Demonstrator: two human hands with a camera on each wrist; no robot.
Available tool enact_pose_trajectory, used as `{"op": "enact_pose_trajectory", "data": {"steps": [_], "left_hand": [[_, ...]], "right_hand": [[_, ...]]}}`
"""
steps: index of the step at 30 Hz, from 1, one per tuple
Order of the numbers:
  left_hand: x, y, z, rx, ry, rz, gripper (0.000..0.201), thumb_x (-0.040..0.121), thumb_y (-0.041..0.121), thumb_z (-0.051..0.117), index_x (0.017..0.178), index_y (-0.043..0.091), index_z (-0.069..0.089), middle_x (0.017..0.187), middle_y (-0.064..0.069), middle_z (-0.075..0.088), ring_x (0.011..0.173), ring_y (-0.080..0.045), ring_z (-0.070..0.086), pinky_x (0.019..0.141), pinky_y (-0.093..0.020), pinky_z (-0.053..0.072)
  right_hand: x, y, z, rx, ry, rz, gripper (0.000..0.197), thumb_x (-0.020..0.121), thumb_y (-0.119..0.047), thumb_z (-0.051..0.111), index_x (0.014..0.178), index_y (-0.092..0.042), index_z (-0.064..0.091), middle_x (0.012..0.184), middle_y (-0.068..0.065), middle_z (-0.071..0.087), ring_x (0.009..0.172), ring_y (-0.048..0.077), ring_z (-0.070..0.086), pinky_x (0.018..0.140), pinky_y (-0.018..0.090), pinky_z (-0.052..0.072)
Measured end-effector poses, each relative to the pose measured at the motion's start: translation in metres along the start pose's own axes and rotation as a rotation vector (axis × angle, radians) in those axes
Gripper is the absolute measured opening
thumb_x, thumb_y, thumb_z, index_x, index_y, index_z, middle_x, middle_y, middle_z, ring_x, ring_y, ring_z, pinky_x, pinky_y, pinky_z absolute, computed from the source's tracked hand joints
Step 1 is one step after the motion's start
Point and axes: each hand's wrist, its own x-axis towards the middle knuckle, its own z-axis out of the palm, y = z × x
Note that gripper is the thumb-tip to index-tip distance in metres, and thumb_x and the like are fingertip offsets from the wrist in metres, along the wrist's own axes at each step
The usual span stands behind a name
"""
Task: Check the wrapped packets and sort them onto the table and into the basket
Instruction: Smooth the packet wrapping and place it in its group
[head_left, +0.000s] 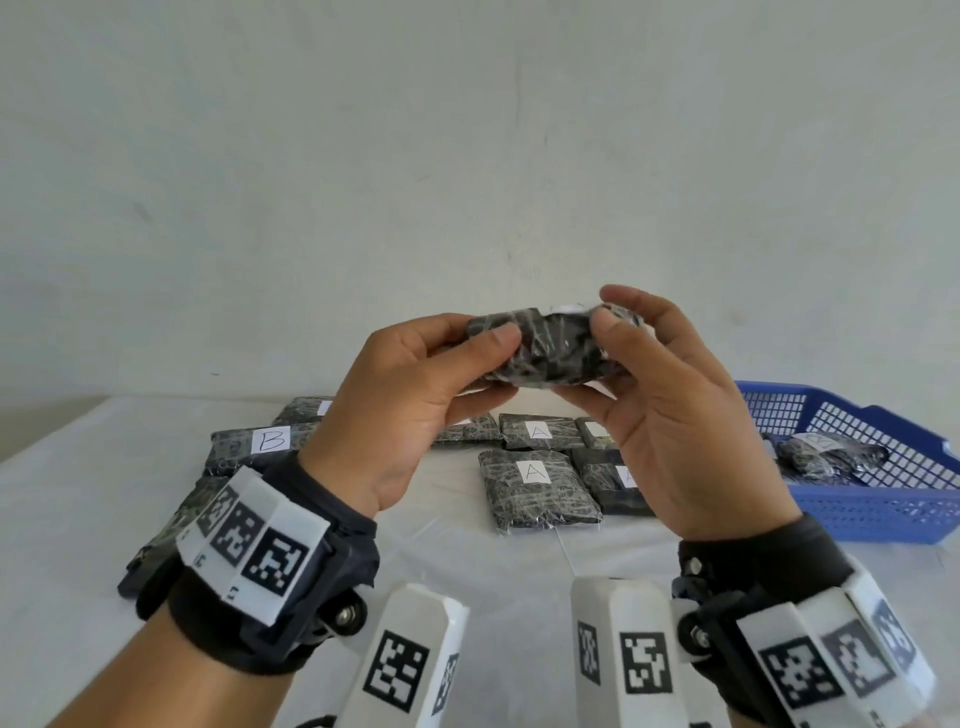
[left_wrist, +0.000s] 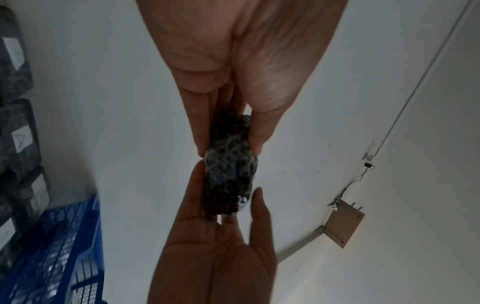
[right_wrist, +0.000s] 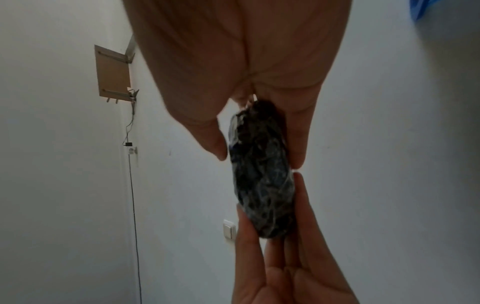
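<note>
A dark packet (head_left: 550, 348) wrapped in clear film is held up in the air above the table, gripped at both ends. My left hand (head_left: 483, 358) pinches its left end between thumb and fingers. At the other end my right hand (head_left: 608, 353) does the same. A white label edge shows on its top; the letter is hidden. The left wrist view shows the left hand (left_wrist: 230, 148) on the packet (left_wrist: 231, 170). In the right wrist view the right hand (right_wrist: 259, 160) holds the packet (right_wrist: 262, 185) edge-on.
On the white table (head_left: 467, 561) lie several wrapped packets, some labelled A (head_left: 535, 488) in the middle and one labelled B (head_left: 260, 444) at the left. A blue mesh basket (head_left: 883, 514) at the right holds a packet (head_left: 826, 452). A plain wall stands behind.
</note>
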Motion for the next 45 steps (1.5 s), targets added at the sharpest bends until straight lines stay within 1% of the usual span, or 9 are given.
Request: {"op": "enact_pose_trajectory", "data": {"steps": [3,7,11,18,22,26,37,40,45], "left_hand": [[0.001,0.005,-0.004,0.004,0.015,0.010,0.032,0.075,0.026,0.073,0.096,0.002,0.076,0.091,-0.010,0.079,0.083,-0.016,0.076,0.072,-0.025,0.062],[-0.001,0.005,-0.004,0.015,-0.017,-0.025,0.034,0.075,0.027,0.072,0.099,0.004,0.075,0.099,-0.013,0.078,0.089,-0.017,0.075,0.075,-0.024,0.062],[-0.001,-0.001,0.000,0.113,0.037,0.034,0.016,0.090,0.012,0.070,0.102,0.003,0.075,0.104,-0.017,0.078,0.092,-0.019,0.076,0.079,-0.026,0.062],[-0.002,-0.006,0.005,0.169,0.044,0.080,0.019,0.083,0.016,0.075,0.099,0.005,0.073,0.095,-0.011,0.078,0.090,-0.018,0.075,0.081,-0.026,0.062],[-0.004,-0.006,0.009,0.145,0.008,0.074,0.038,0.076,0.029,0.073,0.104,0.004,0.075,0.099,-0.011,0.079,0.093,-0.017,0.076,0.081,-0.026,0.061],[-0.002,-0.004,0.006,0.124,0.020,0.090,0.035,0.080,0.026,0.071,0.107,0.005,0.076,0.103,-0.012,0.079,0.097,-0.021,0.076,0.082,-0.028,0.062],[0.000,0.003,0.000,-0.010,-0.001,-0.006,0.021,0.085,0.022,0.065,0.092,0.006,0.076,0.095,-0.010,0.078,0.084,-0.016,0.075,0.075,-0.028,0.063],[0.000,0.003,-0.001,-0.001,0.002,0.013,0.025,0.098,0.014,0.058,0.086,0.008,0.079,0.093,-0.010,0.079,0.083,-0.016,0.076,0.073,-0.028,0.063],[-0.001,0.005,-0.001,-0.023,-0.007,-0.001,0.021,0.083,0.024,0.066,0.088,0.007,0.077,0.093,-0.010,0.077,0.082,-0.016,0.075,0.073,-0.027,0.063]], "right_hand": [[-0.001,0.000,0.001,-0.033,-0.034,0.006,0.015,0.101,-0.004,0.060,0.115,-0.008,0.063,0.107,0.011,0.071,0.100,0.023,0.071,0.091,0.043,0.062],[0.000,0.001,0.003,-0.078,0.031,0.023,0.012,0.104,-0.002,0.053,0.108,-0.006,0.064,0.104,0.013,0.073,0.098,0.024,0.072,0.089,0.042,0.063],[0.000,-0.001,0.003,-0.077,0.041,0.053,0.011,0.099,-0.003,0.060,0.110,-0.005,0.061,0.102,0.012,0.074,0.096,0.022,0.075,0.089,0.040,0.063],[-0.003,0.003,0.009,-0.205,0.059,-0.016,0.027,0.090,-0.010,0.077,0.109,-0.010,0.058,0.092,0.005,0.073,0.089,0.021,0.074,0.089,0.042,0.063],[-0.002,0.001,0.008,-0.254,0.097,-0.082,0.023,0.091,-0.007,0.076,0.107,-0.009,0.060,0.099,0.019,0.073,0.098,0.034,0.076,0.091,0.046,0.064],[-0.001,-0.002,0.002,-0.160,0.020,-0.054,0.007,0.101,-0.006,0.062,0.107,-0.008,0.063,0.096,0.006,0.073,0.092,0.017,0.074,0.089,0.038,0.062],[0.001,-0.006,-0.005,-0.060,-0.008,-0.030,0.032,0.108,0.001,0.038,0.107,-0.002,0.069,0.101,0.011,0.077,0.101,0.026,0.074,0.097,0.055,0.060],[0.000,-0.006,-0.004,-0.028,-0.023,-0.037,0.031,0.107,-0.001,0.040,0.107,-0.002,0.071,0.103,0.011,0.077,0.102,0.026,0.073,0.096,0.054,0.060],[0.000,-0.007,-0.003,-0.027,0.004,-0.036,0.051,0.109,0.000,0.038,0.084,-0.011,0.081,0.093,0.009,0.079,0.092,0.023,0.076,0.088,0.051,0.064]]}}
